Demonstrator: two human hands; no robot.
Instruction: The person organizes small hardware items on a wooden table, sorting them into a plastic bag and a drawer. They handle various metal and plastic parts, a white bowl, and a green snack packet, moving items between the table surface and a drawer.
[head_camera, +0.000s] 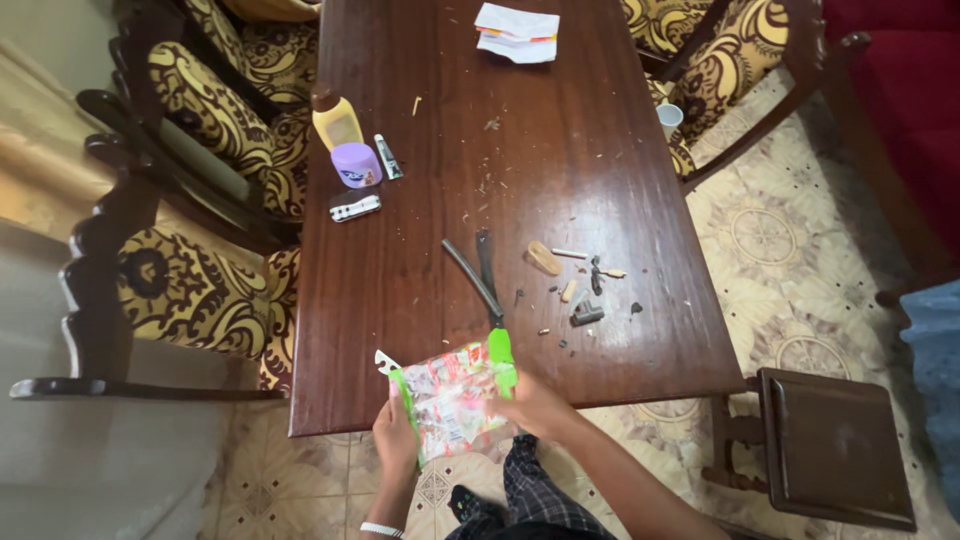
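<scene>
My left hand (396, 438) grips the left edge of a colourful printed packet (452, 400) at the near edge of the dark wooden table (420, 250). My right hand (535, 404) holds the packet's right side together with the green handle of a pair of scissors (485, 300). The scissors' dark blades are spread apart and point away from me over the table. A small white torn corner (385, 361) sticks up at the packet's top left.
Small scraps and dark bits (580, 290) lie right of the blades. A yellow bottle (337, 120), a purple jar (356, 165), a small tube (388, 157) and a folded metal tool (355, 208) stand at the left. Papers (517, 32) lie far back. Patterned chairs (200, 130) flank the table; a stool (830, 445) stands at the right.
</scene>
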